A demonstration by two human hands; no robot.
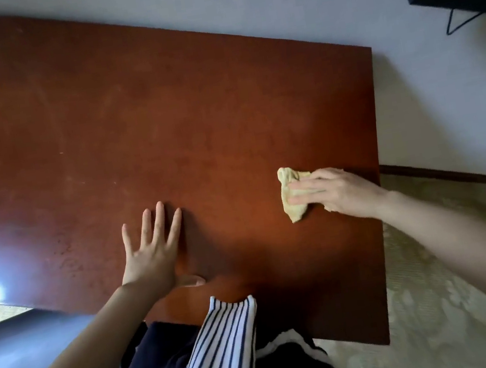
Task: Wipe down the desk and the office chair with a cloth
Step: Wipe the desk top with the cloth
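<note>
Here the right hand (337,192) presses a crumpled yellow cloth (290,195) onto the reddish-brown worktop (131,131), its grip closed over the cloth near the worktop's right edge. The left hand (154,255) lies flat, fingers spread, toward the worktop's near edge.

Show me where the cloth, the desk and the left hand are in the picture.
cloth (292,204): head view, on the yellow bunched fabric beside the fingers.
desk (130,122): head view, on the bare brown top.
left hand (151,255): head view, on the back of the hand.
</note>
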